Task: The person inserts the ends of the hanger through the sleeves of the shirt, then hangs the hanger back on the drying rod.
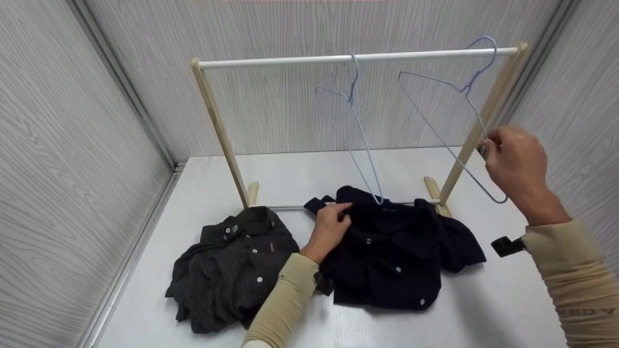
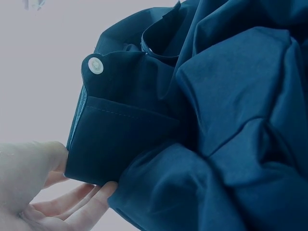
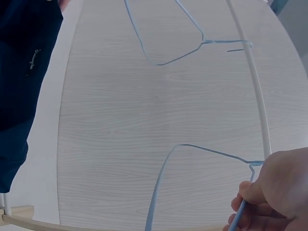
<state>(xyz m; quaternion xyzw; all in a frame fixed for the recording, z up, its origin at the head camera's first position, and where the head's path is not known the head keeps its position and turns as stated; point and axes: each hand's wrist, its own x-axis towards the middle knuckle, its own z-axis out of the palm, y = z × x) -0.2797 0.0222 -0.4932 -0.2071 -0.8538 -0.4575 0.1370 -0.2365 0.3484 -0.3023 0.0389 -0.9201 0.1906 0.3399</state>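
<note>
A navy shirt (image 1: 387, 261) with white buttons lies on the table, its collar toward the rack. My left hand (image 1: 331, 227) is at its left side; in the left wrist view, thumb and fingers (image 2: 98, 204) hold the edge of a dark flap of the shirt (image 2: 125, 130) near a white button. My right hand (image 1: 517, 159) pinches the sloping arm of a light blue wire hanger (image 1: 430, 125). That hanger's hook is at the rail's right end; whether it rests on the rail I cannot tell. A second blue hanger (image 1: 362, 133) hangs from the rail's middle.
A clothes rack with a white rail (image 1: 275, 61) and wooden posts (image 1: 220, 130) stands across the white table (image 1: 203, 179). A dark grey button shirt (image 1: 237, 270) lies crumpled at the left. Wood-patterned panels (image 1: 271, 29) enclose the back and sides.
</note>
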